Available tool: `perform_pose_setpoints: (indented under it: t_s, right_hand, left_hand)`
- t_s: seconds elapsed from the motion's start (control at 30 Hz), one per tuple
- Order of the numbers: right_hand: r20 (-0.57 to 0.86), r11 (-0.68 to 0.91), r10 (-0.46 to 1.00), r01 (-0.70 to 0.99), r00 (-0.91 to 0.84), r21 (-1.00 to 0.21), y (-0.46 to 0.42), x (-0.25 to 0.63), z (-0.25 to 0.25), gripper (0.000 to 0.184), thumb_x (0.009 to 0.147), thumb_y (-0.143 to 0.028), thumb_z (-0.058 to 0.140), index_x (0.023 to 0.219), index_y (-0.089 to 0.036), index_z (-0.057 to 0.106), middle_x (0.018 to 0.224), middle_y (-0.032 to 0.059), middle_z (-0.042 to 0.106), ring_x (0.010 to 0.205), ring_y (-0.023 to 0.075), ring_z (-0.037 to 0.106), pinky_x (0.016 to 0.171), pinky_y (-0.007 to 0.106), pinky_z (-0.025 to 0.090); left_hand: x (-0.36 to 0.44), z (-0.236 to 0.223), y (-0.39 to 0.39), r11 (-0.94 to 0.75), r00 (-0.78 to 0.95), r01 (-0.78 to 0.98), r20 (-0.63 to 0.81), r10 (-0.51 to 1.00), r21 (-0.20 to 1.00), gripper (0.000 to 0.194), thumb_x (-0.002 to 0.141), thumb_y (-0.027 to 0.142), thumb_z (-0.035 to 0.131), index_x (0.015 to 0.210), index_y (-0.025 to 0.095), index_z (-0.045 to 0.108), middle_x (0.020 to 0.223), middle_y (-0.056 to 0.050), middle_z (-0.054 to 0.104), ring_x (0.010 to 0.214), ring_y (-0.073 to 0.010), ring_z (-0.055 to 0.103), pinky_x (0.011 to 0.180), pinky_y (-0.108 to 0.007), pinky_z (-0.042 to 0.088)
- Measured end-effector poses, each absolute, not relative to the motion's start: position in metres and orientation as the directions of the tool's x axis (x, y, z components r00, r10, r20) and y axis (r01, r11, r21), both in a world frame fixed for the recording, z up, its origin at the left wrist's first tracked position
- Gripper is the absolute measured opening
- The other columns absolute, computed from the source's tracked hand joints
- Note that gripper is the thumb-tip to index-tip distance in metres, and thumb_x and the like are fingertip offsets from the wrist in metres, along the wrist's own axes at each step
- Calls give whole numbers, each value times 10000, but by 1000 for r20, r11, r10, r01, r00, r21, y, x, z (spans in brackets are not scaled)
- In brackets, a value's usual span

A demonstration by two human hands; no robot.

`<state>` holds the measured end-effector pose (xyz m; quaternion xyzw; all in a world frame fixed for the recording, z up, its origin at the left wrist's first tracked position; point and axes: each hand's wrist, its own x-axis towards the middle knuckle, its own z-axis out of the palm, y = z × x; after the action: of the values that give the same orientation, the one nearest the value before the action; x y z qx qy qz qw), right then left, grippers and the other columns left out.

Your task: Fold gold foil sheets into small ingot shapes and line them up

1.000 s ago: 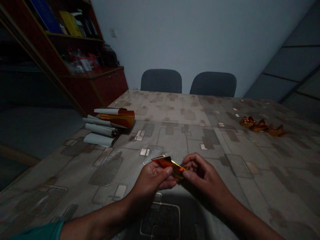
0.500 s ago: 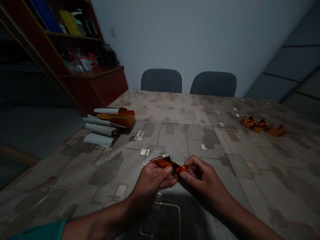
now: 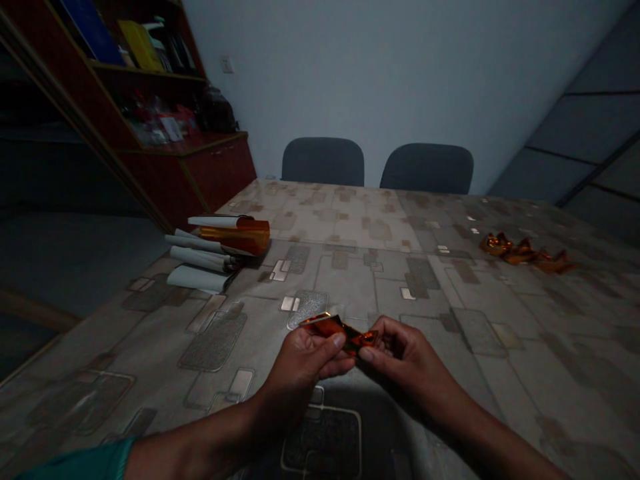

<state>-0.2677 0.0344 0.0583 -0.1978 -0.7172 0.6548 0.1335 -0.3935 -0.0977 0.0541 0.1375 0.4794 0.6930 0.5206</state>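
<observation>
Left of everything, a dark red wooden shelf unit [image 3: 150, 160] stands beyond the patterned table [image 3: 530, 313]. On the table's left side lie white paper rolls [image 3: 197, 260], with a sheet of orange foil [image 3: 240, 237] resting against them. Over the table's near part, the left hand [image 3: 303, 367] pinches one end of a strip of orange foil [image 3: 337, 327], thumb on top and fingers closed narrowly beneath it. The right hand [image 3: 407, 360] grips the strip's other end just beside, its thumb and curled fingers pressed tightly together on the foil. Two dark chairs [image 3: 375, 163] stand beyond the table's far edge. On the table's right side lies a row of crumpled orange foil pieces [image 3: 525, 252].
</observation>
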Motion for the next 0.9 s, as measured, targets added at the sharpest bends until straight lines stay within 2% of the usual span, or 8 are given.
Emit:
perform_pose_setpoints:
  t_s: [0.1, 0.33, 0.43, 0.63, 0.8, 0.9]
  right_hand:
    - [-75, 8, 439, 87, -895, -996, 35, -267, 60, 257, 802, -412, 701, 747, -191, 579, 627, -46, 454, 572, 118, 370, 534, 264, 272]
    - [-55, 21, 468, 73, -882, -997, 35, -265, 60, 261, 854, -416, 672, 765, -180, 604, 637, -40, 481, 589, 116, 385, 544, 263, 280]
    - [-54, 6, 448, 64, -892, -998, 36, -265, 60, 253, 841, -422, 690, 815, -179, 622, 670, -34, 500, 611, 120, 408, 557, 262, 294]
    - [-60, 56, 475, 98, -878, -994, 35, -266, 61, 300, 846, -436, 666, 719, -183, 566, 614, -44, 464, 569, 116, 375, 531, 262, 274]
    - [-62, -1, 420, 68, -905, -998, 36, -265, 67, 237, 795, -390, 714, 816, -182, 604, 657, -39, 495, 588, 118, 403, 544, 257, 296]
    - [-53, 95, 430, 104, -901, -990, 36, -264, 69, 186, 788, -336, 714, 790, -183, 607, 663, -31, 511, 608, 127, 424, 559, 263, 312]
  left_hand:
    - [-394, 51, -98, -4, -417, -590, -300, 858, 808, 277, 727, 329, 855, 878, 134, 730, 806, -42, 745, 690, -101, 687, 688, -194, 580]
    - [-394, 50, -98, -7, -407, -585, -286, 867, 811, 273, 723, 350, 855, 860, 133, 759, 791, -53, 755, 695, -107, 691, 678, -182, 570]
    - [-394, 51, -98, -1, -408, -591, -299, 863, 806, 266, 720, 342, 857, 852, 134, 759, 794, -53, 757, 689, -107, 690, 677, -182, 570]
    - [-395, 51, -99, -1, -389, -590, -284, 876, 807, 236, 746, 328, 841, 874, 148, 759, 809, -49, 760, 714, -114, 703, 666, -176, 569]
    - [-395, 48, -99, 8, -392, -575, -284, 875, 818, 264, 746, 354, 839, 866, 142, 736, 802, -48, 750, 698, -106, 694, 671, -177, 566]
    - [-395, 47, -99, 21, -376, -554, -273, 885, 832, 285, 763, 372, 823, 876, 131, 724, 822, -60, 746, 734, -117, 697, 713, -196, 571]
